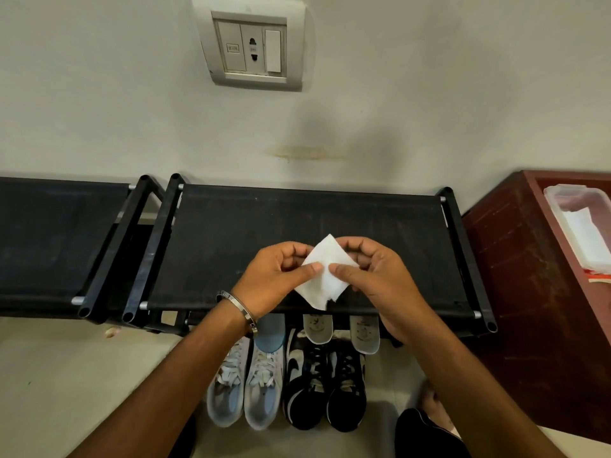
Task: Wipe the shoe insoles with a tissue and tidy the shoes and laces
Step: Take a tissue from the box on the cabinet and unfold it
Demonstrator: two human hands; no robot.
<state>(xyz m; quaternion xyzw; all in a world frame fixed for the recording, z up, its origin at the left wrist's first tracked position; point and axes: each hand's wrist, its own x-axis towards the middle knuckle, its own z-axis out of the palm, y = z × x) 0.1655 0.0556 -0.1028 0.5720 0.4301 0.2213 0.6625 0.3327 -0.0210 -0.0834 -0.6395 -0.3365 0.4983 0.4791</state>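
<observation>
A white tissue (325,274) is held up over the black shoe rack, pinched on its left edge by my left hand (276,279) and on its right edge by my right hand (373,279). On the floor below stand a pair of white and light-blue sneakers (246,388) and a pair of black and white sneakers (325,385), toes toward me. A blue insole (270,335) pokes out behind the white pair. Two grey-white insoles (318,328) (365,333) stick out behind the black pair, partly hidden under the rack.
The black fabric-topped shoe rack (231,233) stands against the wall, with a second rack (49,239) to its left. A dark red wooden cabinet (529,276) at the right holds a clear plastic box (578,223) with tissues. A wall socket panel (253,47) sits above.
</observation>
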